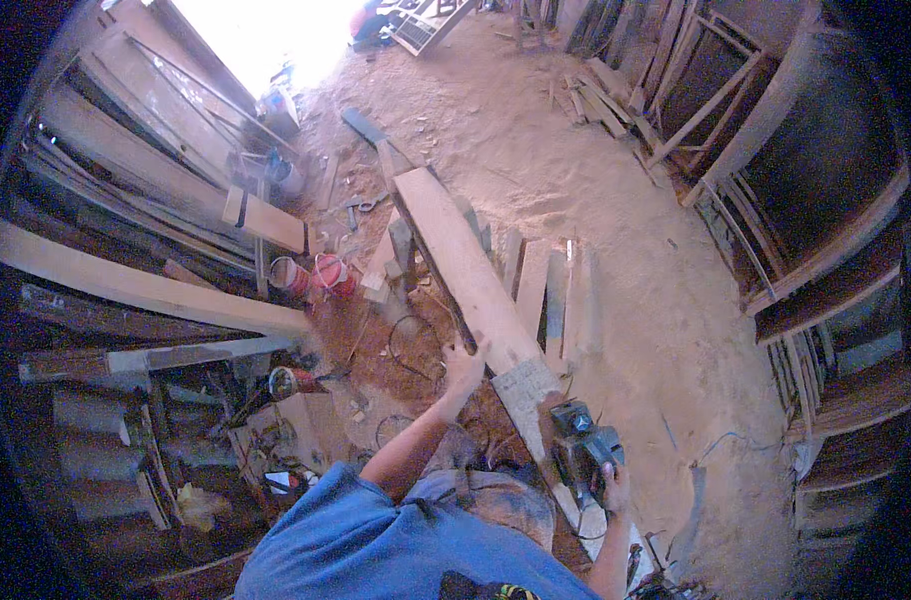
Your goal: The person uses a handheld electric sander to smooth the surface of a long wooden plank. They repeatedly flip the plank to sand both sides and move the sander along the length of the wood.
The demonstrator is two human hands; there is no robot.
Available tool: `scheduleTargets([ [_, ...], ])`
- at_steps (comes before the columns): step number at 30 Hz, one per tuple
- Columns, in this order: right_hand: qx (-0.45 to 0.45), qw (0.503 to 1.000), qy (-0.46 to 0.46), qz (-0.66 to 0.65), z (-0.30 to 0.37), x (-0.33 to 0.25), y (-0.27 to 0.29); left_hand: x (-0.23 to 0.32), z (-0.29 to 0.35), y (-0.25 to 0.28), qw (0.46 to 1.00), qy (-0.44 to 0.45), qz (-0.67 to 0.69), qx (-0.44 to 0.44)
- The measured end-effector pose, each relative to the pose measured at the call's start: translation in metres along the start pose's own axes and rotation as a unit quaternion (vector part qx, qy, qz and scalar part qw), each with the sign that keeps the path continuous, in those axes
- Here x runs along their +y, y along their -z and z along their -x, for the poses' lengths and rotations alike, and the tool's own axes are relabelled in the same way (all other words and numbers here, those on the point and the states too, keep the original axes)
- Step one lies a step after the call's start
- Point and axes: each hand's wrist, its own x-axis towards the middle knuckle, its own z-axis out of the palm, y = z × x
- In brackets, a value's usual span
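Note:
A long, pale wooden plank [465, 260] lies slantwise ahead of me, on top of other timber. My left hand [465, 366] grips its left edge near the middle, with the fingers partly hidden along the side. At the plank's near end sits a dark power tool that looks like an electric planer [587, 446]. My right hand [615, 488] is closed around the tool's rear part. Just ahead of the tool, the plank has a greyer, rougher patch [525, 382].
Short boards [550, 290] stick out under the plank's right side. Red buckets [333, 276] and a clamp-like metal tool [372, 202] lie to the left. Stacked timber [145, 280] lines the left, frames and panels [715, 100] the right. Sawdust [665, 330] covers the floor.

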Motion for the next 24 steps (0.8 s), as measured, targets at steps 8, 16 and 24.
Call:
scheduleTargets([
  [8,0.033,0.988,-0.004,0.15,0.004,0.012,0.021,-0.008,0.034,-0.002,0.936,-0.244,-0.252,0.038],
  [16,0.069,0.965,0.078,0.239,0.023,-0.113,-0.043,-0.015,0.037,0.013,0.921,-0.24,-0.297,0.079],
  [24,0.018,0.973,0.024,0.229,0.016,-0.189,-0.103,0.022,0.096,0.049,0.912,-0.399,-0.074,-0.066],
])
